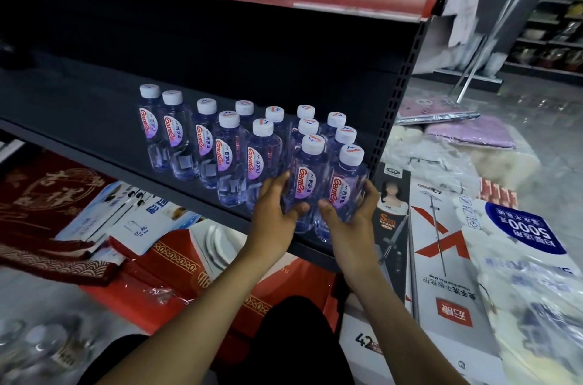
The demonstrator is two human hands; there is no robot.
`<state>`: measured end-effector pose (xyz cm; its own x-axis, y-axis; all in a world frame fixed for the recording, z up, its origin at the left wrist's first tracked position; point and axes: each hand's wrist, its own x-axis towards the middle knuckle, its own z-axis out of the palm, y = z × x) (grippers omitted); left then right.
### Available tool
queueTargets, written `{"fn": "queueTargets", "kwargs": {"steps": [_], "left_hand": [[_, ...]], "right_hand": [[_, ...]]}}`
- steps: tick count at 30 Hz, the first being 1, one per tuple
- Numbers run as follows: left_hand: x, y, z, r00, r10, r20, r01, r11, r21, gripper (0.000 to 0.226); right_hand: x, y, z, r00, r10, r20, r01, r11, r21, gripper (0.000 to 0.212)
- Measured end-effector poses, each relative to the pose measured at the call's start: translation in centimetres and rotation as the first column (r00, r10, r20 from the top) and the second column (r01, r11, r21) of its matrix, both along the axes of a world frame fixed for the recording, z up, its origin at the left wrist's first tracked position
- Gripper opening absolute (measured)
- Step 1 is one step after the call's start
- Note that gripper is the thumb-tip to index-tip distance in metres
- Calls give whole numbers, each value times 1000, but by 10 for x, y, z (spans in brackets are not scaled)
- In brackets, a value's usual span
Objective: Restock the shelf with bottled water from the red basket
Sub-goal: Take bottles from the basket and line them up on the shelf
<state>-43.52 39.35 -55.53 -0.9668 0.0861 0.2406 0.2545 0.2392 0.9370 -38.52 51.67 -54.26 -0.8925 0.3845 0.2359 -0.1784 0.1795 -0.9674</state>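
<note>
Our left hand [277, 211] and right hand [353, 211] each wrap a bottle [307, 182] at the shelf [104, 119] front edge; we should probably slide both back, upright. Basket unseen.

water btls [228, 160] standing on shelf [94, 119]: 14 | hands showing: 2 | mop boxes lying: 2

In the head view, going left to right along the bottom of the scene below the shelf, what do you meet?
Dark red rug → white and blue boxes → red gift box → left hand → right hand → tall mop box → white plastic bag.
</note>
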Motion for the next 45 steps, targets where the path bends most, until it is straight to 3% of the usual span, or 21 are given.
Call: {"fn": "queueTargets", "kwargs": {"steps": [3, 5, 7, 10, 14, 19, 23, 27, 31, 34, 36, 40, 43, 45], "left_hand": [[13, -12, 9, 999, 20, -44, -26, 991, -129, 61], [26, -27, 17, 989, 32, -144, -77, 944, -320, 57], [41, -46, 28, 967, 44, -250, -172, 838, -518, 56], [65, -79, 38, 905, 58, -421, -370, 595, -713, 56], [96, -136, 41, 846, 150, -512, -531, 331, -780, 56], [159, -221, 45, 786, 372, -494, -561, 94, -822, 52], [229, -287, 46, 676, 542, -499, -556, -69, -828, 44], [300, -350, 48, 562, 688, -459, -487, -174, -856, 41], [368, -407, 35, 429, 817, -384, -393, -214, -894, 32], [410, -448, 9, 302, 918, -259, -335, -153, -930, 35], [434, -474, -19, 194, 972, -136, -302, -73, -951, 38], [473, -521, -100, -7, 980, 200, -375, 183, -909, 38], [487, -538, -162, -80, 864, 497, -534, 384, -753, 34], [488, -540, -195, -109, 740, 663, -667, 440, -601, 25]], "right_hand": [[20, -4, 9, 994, -107, 6, 107, 994, 20, 71], [35, -12, 17, 977, -205, -63, 211, 973, 94, 61], [45, -22, 26, 965, -221, -144, 250, 940, 233, 49], [50, -47, 33, 963, -151, -222, 239, 862, 448, 41], [55, -102, 40, 965, 55, -255, 99, 828, 552, 39], [69, -192, 33, 910, 373, -182, -167, 730, 663, 37], [99, -274, 30, 756, 642, -130, -373, 586, 720, 32], [138, -352, 28, 568, 823, -15, -506, 363, 783, 32], [176, -425, 20, 364, 924, 117, -606, 140, 783, 30], [200, -483, -2, 232, 948, 219, -625, -28, 780, 30], [215, -521, -24, 163, 936, 311, -638, -140, 757, 29], [231, -579, -78, 24, 808, 589, -667, -426, 612, 32], [231, -612, -118, -10, 619, 785, -681, -579, 448, 32], [230, -630, -140, -8, 509, 861, -680, -634, 369, 34]]}}
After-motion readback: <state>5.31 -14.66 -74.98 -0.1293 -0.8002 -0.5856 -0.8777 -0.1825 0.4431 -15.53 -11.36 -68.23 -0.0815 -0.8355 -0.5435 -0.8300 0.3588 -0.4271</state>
